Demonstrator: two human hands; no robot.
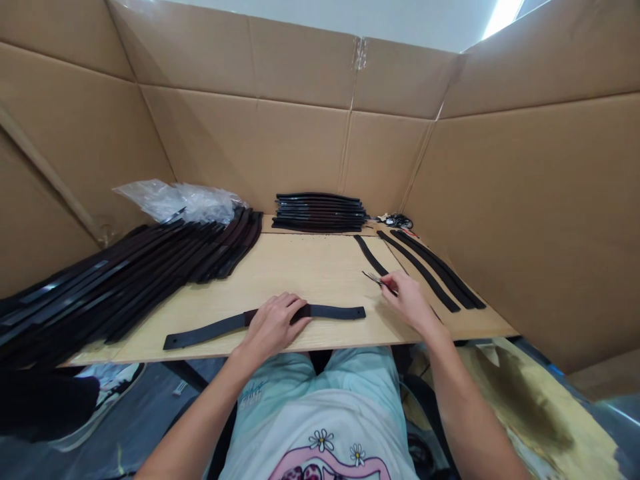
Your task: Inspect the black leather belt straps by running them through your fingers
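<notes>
A curved black strap [215, 331] with a small hole near each end lies across the front of the board. Its middle section is dark reddish-brown. My left hand [275, 321] grips this strap near its middle, covering part of it. To the right, my right hand [404, 297] pinches a small pointed metal tool [373, 277] with two thin prongs, perhaps snips or tweezers. Its tips point left, just above the board, apart from the strap. Behind the right hand, a single black strip [369, 253] lies on the board, its near end hidden by the fingers.
A fanned pile of dark straps [125, 280] covers the left side, with clear plastic bags [180, 200] behind it. At the back is a neat stack of straps [320, 213]. Black strips [425, 270] and tangled cords [396, 220] lie right. Cardboard walls [300, 140] enclose the wooden board [310, 267].
</notes>
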